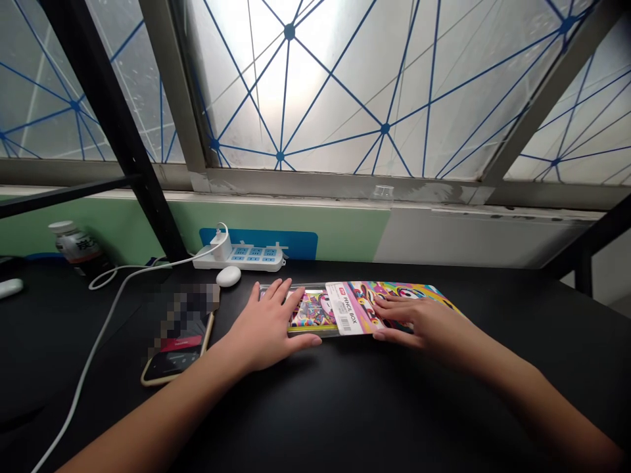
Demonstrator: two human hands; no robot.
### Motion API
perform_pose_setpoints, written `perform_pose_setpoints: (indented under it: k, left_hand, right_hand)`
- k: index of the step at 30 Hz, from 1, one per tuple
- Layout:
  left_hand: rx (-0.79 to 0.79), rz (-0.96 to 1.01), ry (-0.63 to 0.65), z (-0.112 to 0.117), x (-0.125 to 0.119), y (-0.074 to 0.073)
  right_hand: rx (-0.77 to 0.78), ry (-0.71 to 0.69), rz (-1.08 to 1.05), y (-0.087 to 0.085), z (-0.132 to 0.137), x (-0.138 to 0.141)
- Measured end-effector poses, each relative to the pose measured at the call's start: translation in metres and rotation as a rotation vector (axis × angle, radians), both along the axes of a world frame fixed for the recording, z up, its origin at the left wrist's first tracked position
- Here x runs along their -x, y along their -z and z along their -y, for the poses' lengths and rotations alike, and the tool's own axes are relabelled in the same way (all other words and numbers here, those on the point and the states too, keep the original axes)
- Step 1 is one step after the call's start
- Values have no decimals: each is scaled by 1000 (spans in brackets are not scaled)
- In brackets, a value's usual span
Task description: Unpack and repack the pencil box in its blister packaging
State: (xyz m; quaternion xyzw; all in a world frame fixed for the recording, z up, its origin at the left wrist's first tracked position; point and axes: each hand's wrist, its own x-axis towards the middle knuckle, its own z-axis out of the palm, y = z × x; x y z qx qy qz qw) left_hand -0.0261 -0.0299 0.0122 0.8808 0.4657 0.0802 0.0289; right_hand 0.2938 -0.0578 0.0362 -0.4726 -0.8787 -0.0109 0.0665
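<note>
In the head view, the pencil box [315,313] lies lengthwise near the far edge of the tabletop [345,407]. The left hand [270,325] covers its left end and the right hand [419,320] rests on its printed sleeve, fingers outstretched, the two well apart. Beyond, along the far edge, stands a power strip [251,258]; a white case [229,276] sits just before it. Toward the left edge are a phone [172,364], partly blurred, so perhaps more lies there, a cable [93,348] and a bottle [81,248].
</note>
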Motion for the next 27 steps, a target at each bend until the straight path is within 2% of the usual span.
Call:
perform_pose_setpoints:
  k: [3, 6, 11, 17, 21, 27]
  left_hand:
    - [35, -29, -6, -1, 1, -2]
    - [50, -34, -8, -2, 2, -4]
    - [54, -44, 6, -4, 4, -6]
    - [84, -36, 18, -10, 7, -5]
    - [134, -33, 16, -12, 13, -10]
    - [161, 4, -91, -17, 22, -18]
  right_hand:
    - [-58, 32, 13, 0, 1, 6]
    - [-114, -14, 1, 10, 3, 29]
    - [-58, -72, -2, 27, 0, 50]
    - [15, -39, -58, 22, -6, 25]
    - [49, -53, -54, 17, -7, 7]
    - [0, -70, -59, 17, -14, -3]
